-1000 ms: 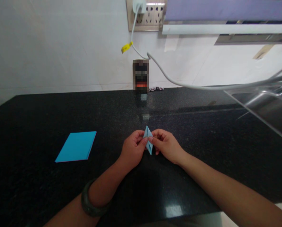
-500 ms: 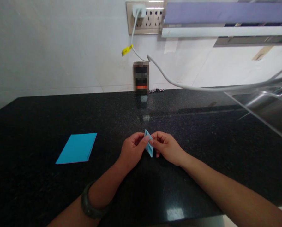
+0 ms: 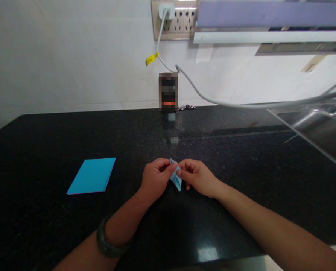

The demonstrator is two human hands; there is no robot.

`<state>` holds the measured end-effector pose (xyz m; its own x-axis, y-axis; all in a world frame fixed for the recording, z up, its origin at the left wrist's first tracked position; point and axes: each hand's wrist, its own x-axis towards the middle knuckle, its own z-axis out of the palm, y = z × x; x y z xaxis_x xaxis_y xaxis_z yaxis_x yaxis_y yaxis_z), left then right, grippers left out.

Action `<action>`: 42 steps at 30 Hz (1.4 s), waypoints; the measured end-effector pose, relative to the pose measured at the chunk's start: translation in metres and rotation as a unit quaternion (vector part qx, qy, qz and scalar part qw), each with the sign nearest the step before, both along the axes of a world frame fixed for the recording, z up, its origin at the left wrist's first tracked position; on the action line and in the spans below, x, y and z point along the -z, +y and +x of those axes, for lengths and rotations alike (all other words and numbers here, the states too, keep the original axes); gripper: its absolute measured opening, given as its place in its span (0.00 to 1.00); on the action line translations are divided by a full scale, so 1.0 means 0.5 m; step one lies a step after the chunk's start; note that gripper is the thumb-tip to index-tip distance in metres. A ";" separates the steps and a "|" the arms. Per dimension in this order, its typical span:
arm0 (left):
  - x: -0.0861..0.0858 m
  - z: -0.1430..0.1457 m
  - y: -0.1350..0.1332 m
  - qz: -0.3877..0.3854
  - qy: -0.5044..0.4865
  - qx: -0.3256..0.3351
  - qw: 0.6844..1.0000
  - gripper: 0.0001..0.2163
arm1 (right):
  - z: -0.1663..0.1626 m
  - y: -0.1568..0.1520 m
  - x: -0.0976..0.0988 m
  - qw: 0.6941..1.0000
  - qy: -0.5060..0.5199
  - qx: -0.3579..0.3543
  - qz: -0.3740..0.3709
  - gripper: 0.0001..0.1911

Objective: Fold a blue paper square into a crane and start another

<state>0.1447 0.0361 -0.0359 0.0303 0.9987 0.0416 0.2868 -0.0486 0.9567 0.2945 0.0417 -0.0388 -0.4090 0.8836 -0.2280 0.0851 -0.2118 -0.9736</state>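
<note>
Small pale-blue folded paper piece, pointed at both ends (image 3: 176, 182), sits just below frame centre, tilted, upper tip leaning left. Both hands on it: left hand (image 3: 155, 177) pinches the left side, thumb on top; right hand (image 3: 198, 176) pinches the right side, thumb tip on the near face.

Handling, my read: next to no weight, thin, bends easily, stiffer along the folds where layers stack. Low slip risk against bare skin. Main risk is a crushed tip or stray crease. Best hold: thumb and fingertip on the layered side edges, light pressure, tips left free.

Hard to make out: thumbs cover the middle of the piece, and its back and inner layers are hidden. Curled fingers partly out of sight behind it. Can't tell whether the lower tip touches the black speckled stone countertop (image 3: 43, 150). Upright dark object at upper centre (image 3: 168, 90) is pixelated, unreadable. Steel sink (image 3: 323, 130) is cut off at the right edge; both forearms run out at the bottom.
</note>
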 end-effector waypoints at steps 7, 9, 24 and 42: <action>0.001 -0.001 -0.001 -0.013 -0.002 -0.007 1.000 0.11 | 0.001 0.002 -0.003 1.000 -0.008 -0.003 -0.007 0.07; 0.001 -0.001 -0.001 -0.004 0.005 -0.003 1.000 0.11 | 0.002 0.002 -0.004 1.000 -0.010 -0.005 -0.013 0.06; 0.001 0.004 -0.009 -0.002 0.045 -0.013 0.999 0.08 | 0.014 0.012 -0.009 0.995 -0.051 0.075 -0.035 0.05; -0.008 0.016 -0.003 -0.195 -0.181 -0.026 0.964 0.06 | 0.023 0.009 -0.007 0.986 -0.070 0.102 0.109 0.15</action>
<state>0.1527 0.0345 -0.0319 0.0328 0.9404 -0.3386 -0.0761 0.3401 0.9373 0.3062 0.0462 -0.0353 -0.1957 0.9785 -0.0646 0.1998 -0.0247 -0.9795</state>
